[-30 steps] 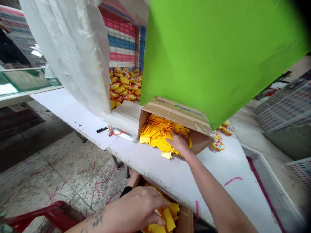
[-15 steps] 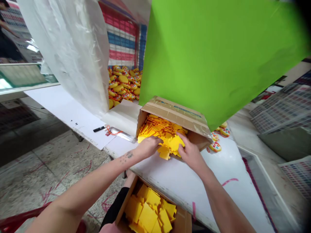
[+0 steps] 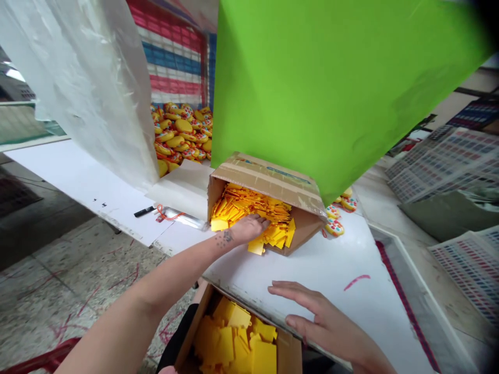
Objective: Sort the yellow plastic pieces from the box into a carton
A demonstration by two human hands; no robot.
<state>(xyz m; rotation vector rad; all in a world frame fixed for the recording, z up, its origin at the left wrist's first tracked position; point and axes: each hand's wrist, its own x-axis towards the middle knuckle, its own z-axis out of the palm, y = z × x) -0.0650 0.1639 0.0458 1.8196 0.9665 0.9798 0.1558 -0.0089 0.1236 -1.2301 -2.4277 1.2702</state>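
A cardboard box (image 3: 268, 179) lies on its side on the white table, its opening toward me, full of thin yellow pieces (image 3: 244, 202). My left hand (image 3: 251, 227) reaches to its mouth, fingers bent down onto the pieces; what its fingertips hold, if anything, is hidden. Over the table's front edge, my right hand (image 3: 312, 314) is spread with nothing in it. Below it to the left, a second cardboard box (image 3: 289, 353) at my lap contains larger-looking yellow pieces (image 3: 222, 343). One yellow piece (image 3: 256, 245) sticks out at the upper box's lower lip.
Behind the box stands a large green panel (image 3: 312, 78). Yellow patterned items (image 3: 183, 127) are heaped at the back left, beside a hanging plastic sheet (image 3: 117, 93). A black object (image 3: 144, 211) and a clear packet (image 3: 183, 217) lie left of the box. Table (image 3: 249, 275).
My right hand has moved from the upper box down toward the lower box and opened. My left hand has shifted slightly right over the pieces. The view has shifted a little.
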